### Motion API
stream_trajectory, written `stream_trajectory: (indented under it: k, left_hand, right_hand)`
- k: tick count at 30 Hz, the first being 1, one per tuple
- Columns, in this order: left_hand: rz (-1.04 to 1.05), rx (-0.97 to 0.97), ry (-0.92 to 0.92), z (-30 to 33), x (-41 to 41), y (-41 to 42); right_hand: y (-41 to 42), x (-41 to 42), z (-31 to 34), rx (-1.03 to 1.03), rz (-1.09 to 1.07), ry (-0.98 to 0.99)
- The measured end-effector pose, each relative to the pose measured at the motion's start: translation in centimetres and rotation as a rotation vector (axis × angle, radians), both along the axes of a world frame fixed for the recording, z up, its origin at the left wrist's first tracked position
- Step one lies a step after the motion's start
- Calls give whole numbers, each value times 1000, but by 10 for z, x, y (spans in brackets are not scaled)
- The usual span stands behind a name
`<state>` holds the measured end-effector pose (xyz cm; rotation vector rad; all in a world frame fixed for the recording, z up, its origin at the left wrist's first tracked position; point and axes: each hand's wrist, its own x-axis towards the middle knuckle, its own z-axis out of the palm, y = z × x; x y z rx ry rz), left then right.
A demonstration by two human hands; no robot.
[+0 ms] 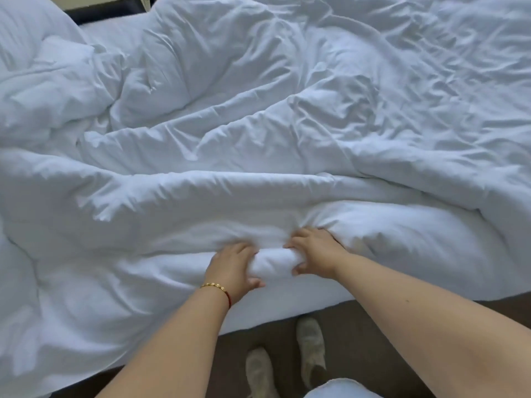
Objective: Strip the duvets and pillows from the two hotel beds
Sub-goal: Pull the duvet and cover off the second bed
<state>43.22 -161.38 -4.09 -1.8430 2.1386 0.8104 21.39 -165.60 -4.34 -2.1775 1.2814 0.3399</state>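
Observation:
A crumpled white duvet [258, 116] covers the whole bed in front of me. At the near edge of the bed, my left hand [232, 264] and my right hand [314, 252] grip one bunched fold of the duvet [271, 264] between them, fingers curled into the cloth. A gold and red bracelet sits on my left wrist. A white pillow [34, 33] lies at the far left corner, partly under the duvet.
The near edge of the bed [287, 308] runs across the lower frame, with the duvet hanging over it at the left. Brown carpet [359, 340] lies below, where my two feet in pale shoes [310, 340] stand. A dark headboard strip [106, 10] shows at the top left.

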Motion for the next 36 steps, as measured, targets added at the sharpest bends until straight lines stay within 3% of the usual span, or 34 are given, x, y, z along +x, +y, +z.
stream_trajectory:
  k: [3,7,10,13,15,20,26,30,36]
  left_hand:
    - [28,-51,-64,-7,5,-4]
    - [182,71,123,14,20,-10]
    - [207,281,208,54,32,0]
    - [62,626,84,83,41,32]
    - [-19,694,10,83,47,55]
    - [145,527,85,63,46,71]
    - [141,280,12,57,17,61]
    - [274,172,164,71,-12,44]
    - [186,169,373,112,-125,4]
  right_hand:
    - [-6,8,-14,-50,-118,-38]
    - [-1,12,9,179,-277,-71]
    - [19,16,56,409,-315,-146]
    - [57,24,77,626,-201,-35]
    - [86,32,68,664,-166,29]
    - [111,36,51,517,-252,-37]
    - [115,9,55,408,-642,-294]
    - [121,-31,68,376,-902,-420]
    - [131,-126,92,315,-1203,-522]
